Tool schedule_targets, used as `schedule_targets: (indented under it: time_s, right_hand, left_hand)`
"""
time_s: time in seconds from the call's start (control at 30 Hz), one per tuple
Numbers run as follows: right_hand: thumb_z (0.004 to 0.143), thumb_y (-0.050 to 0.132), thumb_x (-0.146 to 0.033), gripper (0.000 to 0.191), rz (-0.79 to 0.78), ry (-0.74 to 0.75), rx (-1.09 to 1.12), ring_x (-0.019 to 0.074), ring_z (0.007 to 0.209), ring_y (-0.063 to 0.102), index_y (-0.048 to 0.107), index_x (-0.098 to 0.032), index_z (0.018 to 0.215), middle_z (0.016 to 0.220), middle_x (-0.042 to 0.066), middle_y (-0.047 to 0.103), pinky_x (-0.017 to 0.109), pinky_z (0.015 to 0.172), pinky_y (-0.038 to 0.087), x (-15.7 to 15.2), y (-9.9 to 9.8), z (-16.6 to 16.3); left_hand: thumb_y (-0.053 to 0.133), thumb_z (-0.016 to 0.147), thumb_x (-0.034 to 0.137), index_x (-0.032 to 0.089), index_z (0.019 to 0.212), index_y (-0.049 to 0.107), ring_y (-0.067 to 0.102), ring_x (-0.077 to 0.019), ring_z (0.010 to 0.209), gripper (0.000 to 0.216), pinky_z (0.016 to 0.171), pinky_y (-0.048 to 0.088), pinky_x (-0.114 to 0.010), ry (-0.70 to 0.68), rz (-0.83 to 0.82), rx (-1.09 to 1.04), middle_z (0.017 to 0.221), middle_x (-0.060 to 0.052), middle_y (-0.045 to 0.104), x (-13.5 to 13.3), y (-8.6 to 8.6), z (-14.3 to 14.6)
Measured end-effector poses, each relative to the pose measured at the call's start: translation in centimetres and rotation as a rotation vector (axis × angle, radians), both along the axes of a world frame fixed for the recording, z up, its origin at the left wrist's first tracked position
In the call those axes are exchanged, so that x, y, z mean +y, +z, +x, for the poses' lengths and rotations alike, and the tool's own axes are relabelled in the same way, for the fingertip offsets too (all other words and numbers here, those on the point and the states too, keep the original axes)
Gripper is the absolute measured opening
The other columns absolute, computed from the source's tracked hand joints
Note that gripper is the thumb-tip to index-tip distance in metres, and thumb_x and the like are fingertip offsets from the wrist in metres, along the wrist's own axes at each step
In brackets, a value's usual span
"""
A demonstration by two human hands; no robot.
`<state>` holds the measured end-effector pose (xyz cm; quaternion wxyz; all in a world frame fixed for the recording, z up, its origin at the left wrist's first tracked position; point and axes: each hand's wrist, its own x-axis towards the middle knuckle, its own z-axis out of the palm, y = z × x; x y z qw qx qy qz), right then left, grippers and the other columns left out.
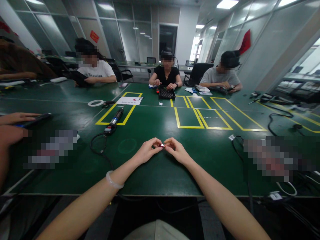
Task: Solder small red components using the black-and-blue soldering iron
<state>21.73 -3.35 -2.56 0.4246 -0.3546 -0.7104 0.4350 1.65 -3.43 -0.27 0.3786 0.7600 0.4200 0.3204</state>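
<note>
Your left hand (147, 150) and right hand (178, 151) pinch a small red-and-silver piece (162, 145) between their fingertips, over the table (162, 180). Being so tiny, it could drop if either pinch loosens. The black tool's cord (91, 143) reaches your left forearm and might snag it.

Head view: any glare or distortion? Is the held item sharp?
Head view: ceiling lights burn out to white; walls slant at both sides, suggesting wide-angle distortion; small item between left hand and right hand looks soft, detail unreadable.
</note>
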Motion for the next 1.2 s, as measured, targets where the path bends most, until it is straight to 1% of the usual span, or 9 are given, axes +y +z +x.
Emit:
schedule_targets:
  time_s: [0.13, 0.37, 0.53, 0.73, 0.87, 0.97, 1.03, 1.13, 1.2]
  right_hand:
    - [0.087, 0.058, -0.030, 0.017, 0.034, 0.017, -0.020, 0.0143, 0.079, 0.059, 0.059, -0.018, 0.098, 0.088, 0.003, 0.064, 0.027, 0.072, 0.045, 0.1, 0.0, 0.0]
    - [0.089, 0.057, -0.036, 0.020, -0.053, 0.020, 0.001, 0.0147, 0.078, 0.062, 0.059, -0.017, 0.095, 0.085, 0.003, 0.067, 0.028, 0.072, 0.047, 0.2, -0.3, 0.1]
    - [0.087, 0.060, -0.037, 0.022, -0.051, 0.022, 0.020, 0.0142, 0.076, 0.061, 0.060, -0.017, 0.096, 0.084, 0.003, 0.066, 0.027, 0.071, 0.047, 0.2, -0.1, 0.0]
    - [0.083, 0.064, -0.037, 0.026, -0.074, 0.008, 0.024, 0.0138, 0.074, 0.061, 0.062, -0.016, 0.097, 0.085, 0.004, 0.067, 0.026, 0.069, 0.047, 0.3, -0.2, 0.1]
    - [0.084, 0.063, -0.034, 0.023, -0.074, 0.014, -0.017, 0.0136, 0.073, 0.061, 0.063, -0.015, 0.096, 0.087, 0.005, 0.069, 0.026, 0.068, 0.047, 0.3, -0.1, 0.2]
    - [0.085, 0.061, -0.033, 0.021, -0.071, -0.004, -0.033, 0.0134, 0.072, 0.060, 0.063, -0.015, 0.096, 0.088, 0.005, 0.069, 0.026, 0.066, 0.046, 0.2, 0.0, 0.3]
    - [0.085, 0.060, -0.032, 0.021, -0.066, -0.018, -0.043, 0.0133, 0.072, 0.060, 0.063, -0.015, 0.097, 0.089, 0.005, 0.069, 0.026, 0.066, 0.046, 0.2, 0.1, 0.4]
    - [0.085, 0.060, -0.031, 0.020, -0.057, -0.027, -0.055, 0.0128, 0.071, 0.059, 0.063, -0.015, 0.097, 0.088, 0.005, 0.069, 0.025, 0.065, 0.045, 0.1, 0.3, 0.5]
    - [0.085, 0.060, -0.031, 0.019, -0.060, -0.022, -0.058, 0.0121, 0.069, 0.058, 0.063, -0.015, 0.096, 0.087, 0.005, 0.069, 0.025, 0.064, 0.044, 0.0, 0.4, 0.5]
  left_hand:
    - [0.054, 0.088, 0.043, 0.016, 0.097, 0.062, 0.057, -0.0136, 0.073, 0.030, 0.065, 0.046, -0.025, -0.018, -0.053, 0.003, 0.090, -0.004, 0.063, 0.1, -0.1, -0.1]
    - [0.043, 0.093, 0.048, 0.014, 0.091, 0.062, 0.057, -0.0140, 0.073, 0.039, 0.066, 0.047, -0.026, -0.044, -0.127, -0.019, 0.083, -0.004, 0.063, 0.0, -0.3, -0.1]
    - [0.050, 0.090, 0.045, 0.016, 0.096, 0.062, 0.057, -0.0138, 0.073, 0.032, 0.066, 0.046, -0.025, -0.033, -0.073, 0.013, 0.087, -0.004, 0.063, 0.1, -0.3, -0.1]
    - [0.053, 0.088, 0.041, 0.017, 0.098, 0.062, 0.059, -0.0160, 0.081, 0.028, 0.070, 0.046, -0.026, -0.025, 0.024, 0.068, 0.092, -0.004, 0.064, -0.2, -0.1, -0.1]
    - [0.050, 0.090, 0.043, 0.018, 0.101, 0.062, 0.061, -0.0178, 0.085, 0.031, 0.074, 0.047, -0.028, -0.041, 0.038, 0.096, 0.095, -0.005, 0.066, 0.2, 1.0, -0.5]
    - [0.045, 0.092, 0.047, 0.019, 0.110, 0.059, 0.061, -0.0191, 0.093, 0.036, 0.079, 0.048, -0.030, 0.021, 0.092, 0.148, 0.104, -0.006, 0.065, 2.0, 2.6, -2.6]
    - [0.045, 0.091, 0.048, 0.019, 0.116, 0.057, 0.059, -0.0207, 0.101, 0.039, 0.085, 0.047, -0.032, 0.092, 0.169, 0.265, 0.114, -0.007, 0.062, 4.0, 3.5, -5.4]
    - [0.056, 0.086, 0.045, 0.017, 0.124, 0.053, 0.050, -0.0264, 0.117, 0.047, 0.097, 0.040, -0.036, 0.290, 0.296, 0.627, 0.129, -0.011, 0.053, 7.5, 4.1, -11.1]
    - [0.064, 0.081, 0.042, 0.012, 0.129, 0.047, 0.044, -0.0293, 0.121, 0.059, 0.100, 0.037, -0.037, 0.478, 0.292, 0.828, 0.138, -0.015, 0.046, 9.4, 4.1, -15.0]
